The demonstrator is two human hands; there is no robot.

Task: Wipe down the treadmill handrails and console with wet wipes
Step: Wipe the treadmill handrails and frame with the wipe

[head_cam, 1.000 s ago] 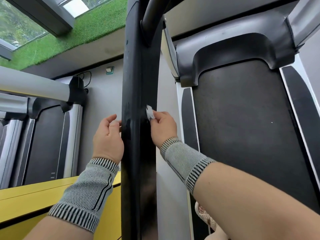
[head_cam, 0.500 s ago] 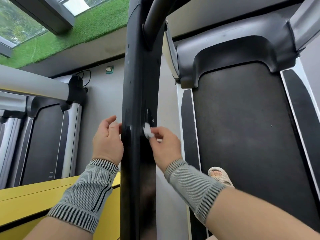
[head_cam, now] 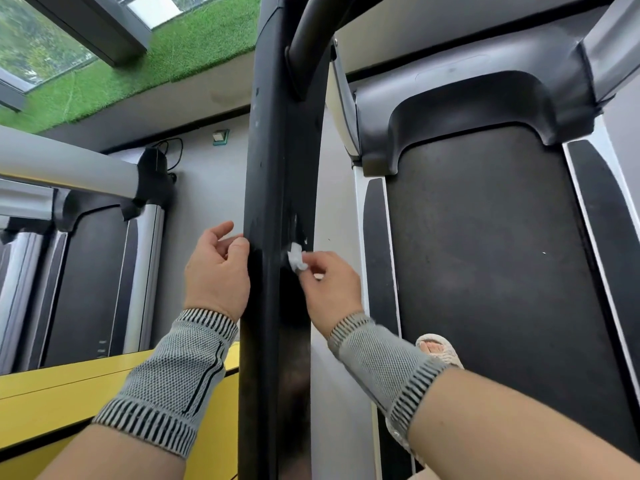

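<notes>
A wide black treadmill handrail (head_cam: 277, 168) runs from the top of the head view down to the bottom edge, with wet streaks on it. My right hand (head_cam: 332, 285) pinches a small crumpled white wet wipe (head_cam: 296, 258) and holds it against the rail's right side. My left hand (head_cam: 216, 271) is at the rail's left edge, fingers loosely curled and thumb touching the rail, holding nothing. Both wrists wear grey knitted wrist bands. The console is out of view.
The treadmill's dark belt (head_cam: 485, 271) and grey motor cover (head_cam: 467, 95) lie to the right, with my sandalled foot (head_cam: 438, 348) on the side rail. A second treadmill (head_cam: 86, 278) stands at left, a yellow platform (head_cam: 52, 400) below it. Green turf (head_cam: 156, 57) lies beyond.
My right hand has slid the wipe down the rail's right side and drawn back a little. The left hand has stayed at the rail's left edge. My foot has come into view.
</notes>
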